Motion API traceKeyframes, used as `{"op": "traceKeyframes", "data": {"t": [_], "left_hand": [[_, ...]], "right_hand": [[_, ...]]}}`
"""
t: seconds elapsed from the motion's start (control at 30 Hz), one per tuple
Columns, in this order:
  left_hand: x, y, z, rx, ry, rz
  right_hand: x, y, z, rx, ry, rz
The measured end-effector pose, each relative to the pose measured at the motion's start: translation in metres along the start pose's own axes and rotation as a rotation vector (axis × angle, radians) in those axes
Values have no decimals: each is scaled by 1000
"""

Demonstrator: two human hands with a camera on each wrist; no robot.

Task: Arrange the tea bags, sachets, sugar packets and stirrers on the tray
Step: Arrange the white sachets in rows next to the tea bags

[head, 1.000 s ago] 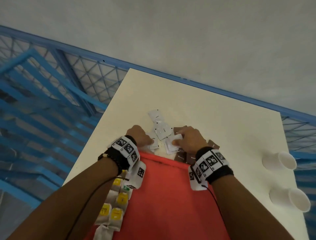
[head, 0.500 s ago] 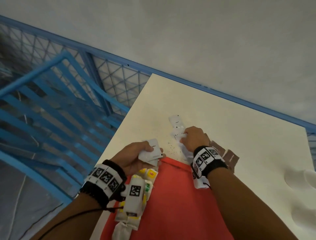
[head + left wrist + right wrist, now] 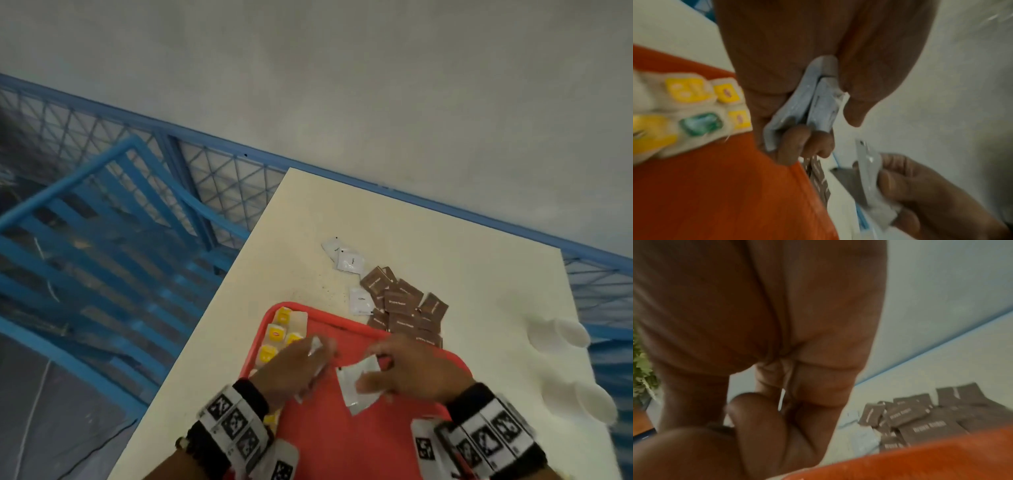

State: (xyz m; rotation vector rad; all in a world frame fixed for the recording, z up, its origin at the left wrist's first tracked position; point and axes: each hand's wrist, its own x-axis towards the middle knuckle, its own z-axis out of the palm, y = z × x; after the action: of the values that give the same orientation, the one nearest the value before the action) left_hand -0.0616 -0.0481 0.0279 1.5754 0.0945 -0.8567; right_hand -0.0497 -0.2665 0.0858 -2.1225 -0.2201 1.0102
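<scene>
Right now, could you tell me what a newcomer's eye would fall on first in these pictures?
The red tray at the table's near edge, with both hands above it: the left hand and the right hand each grip white sachets. Yellow-tagged tea bags line the tray's left side, and brown packets lie heaped beyond its far rim.

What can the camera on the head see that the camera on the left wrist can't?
Only the head view shows the two white cups lying on the table, the loose white packets beyond the tray, and the blue railing. Only the left wrist view shows a green tea bag and the left hand pinching several white sachets edge-on. Both show the red tray, yellow tea bags, brown packets and the right hand holding a white sachet.
</scene>
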Motion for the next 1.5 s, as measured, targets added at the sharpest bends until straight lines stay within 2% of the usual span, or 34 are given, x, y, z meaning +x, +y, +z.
{"op": "traceKeyframes", "data": {"t": [0.1,0.2,0.27,0.37,0.47,0.53,0.63,0.7,0.8,0.87,0.97,1.07,1.2,1.5], "left_hand": [[-18,-17,25,156,-173,30],[-28,-25,29,185,-215,76],[-33,-32,27,83,-195,47],[-35,-42,21,-211,-134,-36],[-35,-45,17,-395,-145,-19],[-35,-42,15,-426,-143,-5],[-34,-41,15,-417,-75,29],[-29,-42,14,-432,3,57],[-26,-48,10,-322,124,62],[-26,-56,4,-193,215,61],[-30,-68,-9,-161,295,21],[-37,-72,-25,-153,317,-31],[-44,-74,-42,-169,314,-42],[-52,-70,-53,-185,279,-94]], "right_hand": [[-12,4,28,-25,-12,-32],[-8,9,44,-100,61,-88],[-6,10,50,-39,84,-87],[-13,6,49,173,74,-52],[-18,5,49,383,77,-67],[-15,8,51,459,174,-74],[-6,10,59,571,410,-42],[-2,8,69,674,447,-12],[9,10,89,614,473,62],[24,17,97,606,556,120],[54,26,100,663,664,233],[85,34,96,662,692,344],[111,36,88,611,726,414],[131,41,87,428,833,525]]}}
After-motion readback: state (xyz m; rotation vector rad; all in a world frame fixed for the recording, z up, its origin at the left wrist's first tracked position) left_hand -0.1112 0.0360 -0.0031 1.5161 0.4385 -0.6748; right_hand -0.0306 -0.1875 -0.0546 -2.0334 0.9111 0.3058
